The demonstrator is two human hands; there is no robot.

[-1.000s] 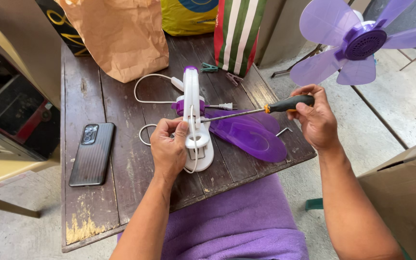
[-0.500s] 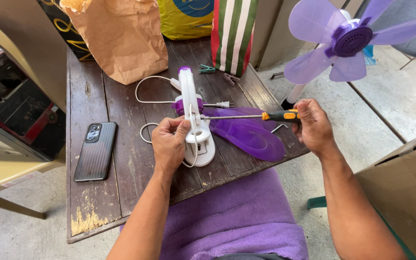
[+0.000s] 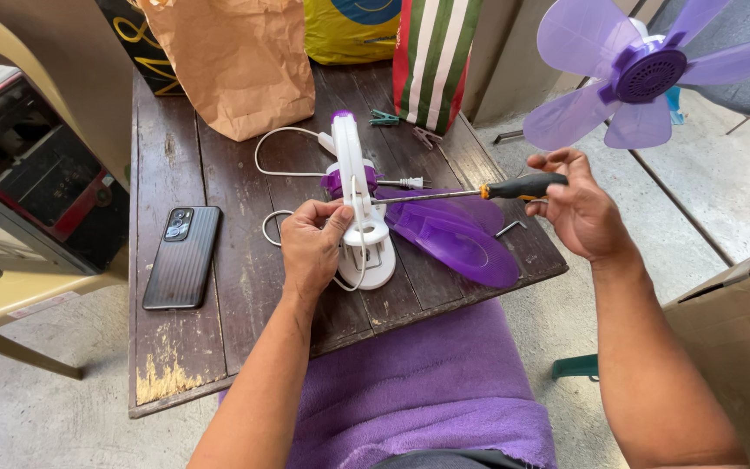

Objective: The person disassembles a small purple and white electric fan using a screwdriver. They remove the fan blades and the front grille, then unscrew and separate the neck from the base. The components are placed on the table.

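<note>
A white and purple fan stand lies lengthwise on the dark wooden table. My left hand grips its lower part, thumb pressing the white cord against it. My right hand holds a screwdriver by its black and orange handle. The metal shaft points left, with its tip at the side of the stand. A purple translucent cover lies on the table under the shaft.
A black phone lies at the table's left. A brown paper bag, a yellow bag and a striped bag stand at the back. A purple fan blade unit stands right. A cardboard box is near right.
My right hand has shifted its grip and turned the screwdriver handle, its fingers now looser. The view has shifted slightly. My left hand stays on the stand.
</note>
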